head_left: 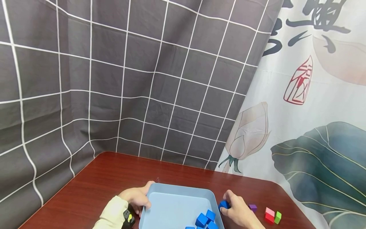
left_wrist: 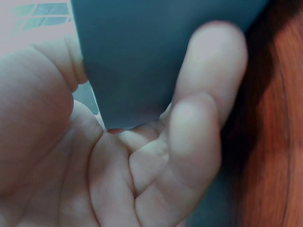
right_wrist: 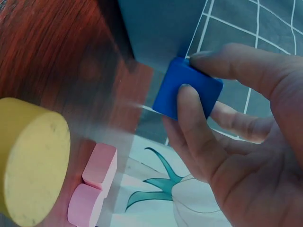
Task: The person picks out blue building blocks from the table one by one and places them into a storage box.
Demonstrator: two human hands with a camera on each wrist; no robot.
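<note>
A light blue tray (head_left: 168, 206) stands on the table at the bottom of the head view. My left hand (head_left: 137, 196) grips its left wall, thumb over the rim; in the left wrist view the fingers curl around the tray's grey-blue side (left_wrist: 128, 61). Several blue cubes (head_left: 201, 220) lie inside, toward the right. Just outside the right wall, my right hand (head_left: 237, 208) pinches another blue cube (head_left: 224, 204) between thumb and fingers. The right wrist view shows this held cube (right_wrist: 180, 75) close to the tray's wall (right_wrist: 156, 33).
Right of my right hand, purple (head_left: 253, 208), pink (head_left: 269, 211), red (head_left: 269, 218) and green (head_left: 278, 217) blocks lie on the brown table (head_left: 114, 171). A yellow round block (right_wrist: 38, 165) appears in the right wrist view. Grey checked and printed curtains hang behind.
</note>
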